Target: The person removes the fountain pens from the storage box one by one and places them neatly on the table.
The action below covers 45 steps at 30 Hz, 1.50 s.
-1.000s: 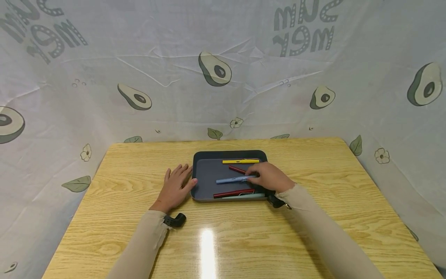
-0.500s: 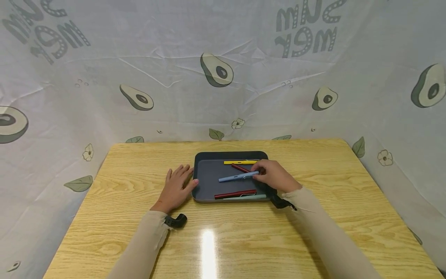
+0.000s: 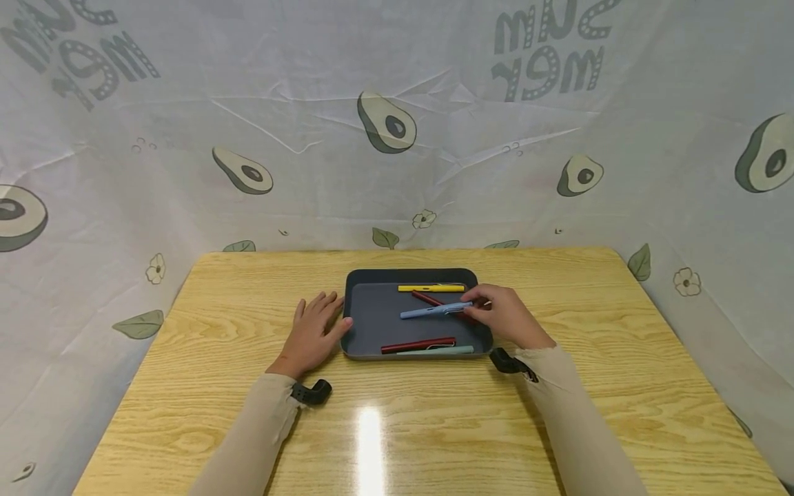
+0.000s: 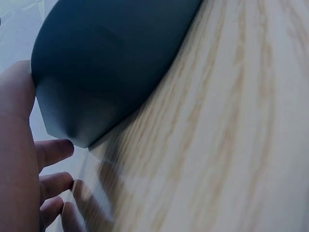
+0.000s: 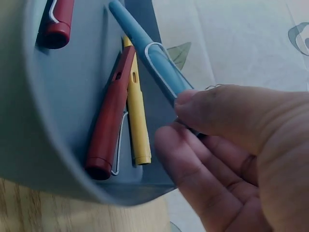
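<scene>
Over the right part of a dark grey tray (image 3: 375, 357), my right hand (image 3: 505, 315) pinches a light blue pen (image 3: 428, 312) by its clip end, between thumb and fingers. The right wrist view shows this blue pen (image 5: 145, 43) raised at a slant above a dark red pen (image 5: 108, 116) and a yellow pen (image 5: 139, 121). At the tray's left side, my left hand (image 3: 314, 334) lies with fingers spread and its thumb on the rim. In the left wrist view, the fingers touch the tray's outer wall (image 4: 96, 87).
Along the tray's near side lie another dark red pen (image 3: 417, 345) and a pale green pen (image 3: 443, 350). The tray stands on a wood-grain table (image 3: 267, 275). Behind hangs a pale curtain (image 3: 310, 186) printed with avocados.
My right hand has picked up the light blue pen and moved it to the right, tilting it and uncovering more of the dark red pen. The left hand stays in place.
</scene>
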Tool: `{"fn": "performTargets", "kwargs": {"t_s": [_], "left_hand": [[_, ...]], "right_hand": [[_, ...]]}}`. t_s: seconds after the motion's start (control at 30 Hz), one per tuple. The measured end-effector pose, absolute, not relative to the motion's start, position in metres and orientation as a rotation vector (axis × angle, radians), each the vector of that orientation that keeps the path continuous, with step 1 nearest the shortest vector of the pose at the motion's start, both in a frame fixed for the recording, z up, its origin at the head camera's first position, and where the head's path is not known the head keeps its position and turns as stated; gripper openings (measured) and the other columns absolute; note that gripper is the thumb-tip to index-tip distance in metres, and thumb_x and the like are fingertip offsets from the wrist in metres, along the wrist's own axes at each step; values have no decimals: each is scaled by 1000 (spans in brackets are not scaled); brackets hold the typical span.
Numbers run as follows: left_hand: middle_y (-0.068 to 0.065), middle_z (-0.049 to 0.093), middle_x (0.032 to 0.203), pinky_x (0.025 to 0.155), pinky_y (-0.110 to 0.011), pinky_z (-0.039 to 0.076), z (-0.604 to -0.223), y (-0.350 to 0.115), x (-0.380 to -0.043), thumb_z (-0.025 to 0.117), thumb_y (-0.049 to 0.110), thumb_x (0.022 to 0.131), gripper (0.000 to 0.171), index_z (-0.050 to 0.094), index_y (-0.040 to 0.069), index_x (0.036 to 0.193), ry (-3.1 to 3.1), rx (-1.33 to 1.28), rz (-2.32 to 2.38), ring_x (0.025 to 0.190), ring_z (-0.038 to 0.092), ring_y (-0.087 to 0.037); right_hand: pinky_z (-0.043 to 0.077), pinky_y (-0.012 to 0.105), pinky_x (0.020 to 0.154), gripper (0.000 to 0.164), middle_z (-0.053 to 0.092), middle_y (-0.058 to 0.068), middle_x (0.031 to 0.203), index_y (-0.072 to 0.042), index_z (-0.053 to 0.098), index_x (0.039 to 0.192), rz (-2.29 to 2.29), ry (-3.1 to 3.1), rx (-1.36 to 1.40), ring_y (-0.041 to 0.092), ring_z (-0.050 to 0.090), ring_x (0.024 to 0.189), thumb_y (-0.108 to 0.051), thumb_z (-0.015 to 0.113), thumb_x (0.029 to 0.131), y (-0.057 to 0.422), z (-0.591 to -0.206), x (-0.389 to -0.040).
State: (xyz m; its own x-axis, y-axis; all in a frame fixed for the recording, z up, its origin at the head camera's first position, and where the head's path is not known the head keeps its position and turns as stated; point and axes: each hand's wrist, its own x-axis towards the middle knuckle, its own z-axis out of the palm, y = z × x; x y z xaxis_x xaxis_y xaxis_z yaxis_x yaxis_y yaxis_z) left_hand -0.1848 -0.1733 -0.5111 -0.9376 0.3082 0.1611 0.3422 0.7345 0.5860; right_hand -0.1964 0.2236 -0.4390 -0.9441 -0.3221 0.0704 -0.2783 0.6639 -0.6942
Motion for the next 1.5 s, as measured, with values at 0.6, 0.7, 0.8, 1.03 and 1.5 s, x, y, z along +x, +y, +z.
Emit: {"fn": "performTargets", "kwargs": {"t_s": [0.6, 0.7, 0.8, 1.03, 1.5], "left_hand": [[-15, 37, 165, 126, -59, -2, -509, -176, -187, 50, 51, 107, 65, 45, 13, 158, -2881, -546, -978, 156, 22, -36], [-15, 37, 165, 126, -59, -2, -508, -176, -187, 50, 51, 107, 65, 45, 13, 158, -2883, -546, -980, 156, 22, -36], [-15, 37, 165, 126, -59, -2, -510, -176, -188, 51, 52, 106, 65, 44, 13, 159, -2886, -545, -975, 157, 22, -36], [-15, 37, 164, 126, -59, -1, -512, -175, -187, 50, 51, 107, 65, 44, 13, 158, -2884, -542, -971, 156, 23, -36], [-16, 37, 164, 126, -59, -2, -510, -175, -186, 50, 52, 107, 65, 44, 12, 158, -2883, -545, -985, 156, 22, -37]], "right_hand": [[59, 43, 83, 17, 71, 6, 106, -10, 76, 115, -1254, 2853, -445, 20, 67, 91, -12, 72, 99, 226, -447, -200], [59, 45, 84, 17, 71, 7, 106, -9, 76, 115, -1263, 2857, -457, 21, 67, 91, -11, 72, 99, 226, -449, -200], [59, 43, 82, 18, 71, 6, 105, -8, 76, 116, -1254, 2863, -453, 20, 68, 90, -12, 72, 99, 226, -450, -200], [59, 43, 81, 18, 72, 5, 105, -10, 76, 116, -1262, 2852, -426, 21, 68, 90, -14, 72, 99, 228, -450, -200], [60, 37, 78, 19, 72, 7, 110, -11, 75, 118, -1303, 2846, -410, 22, 70, 92, -15, 70, 101, 230, -451, -200]]}}
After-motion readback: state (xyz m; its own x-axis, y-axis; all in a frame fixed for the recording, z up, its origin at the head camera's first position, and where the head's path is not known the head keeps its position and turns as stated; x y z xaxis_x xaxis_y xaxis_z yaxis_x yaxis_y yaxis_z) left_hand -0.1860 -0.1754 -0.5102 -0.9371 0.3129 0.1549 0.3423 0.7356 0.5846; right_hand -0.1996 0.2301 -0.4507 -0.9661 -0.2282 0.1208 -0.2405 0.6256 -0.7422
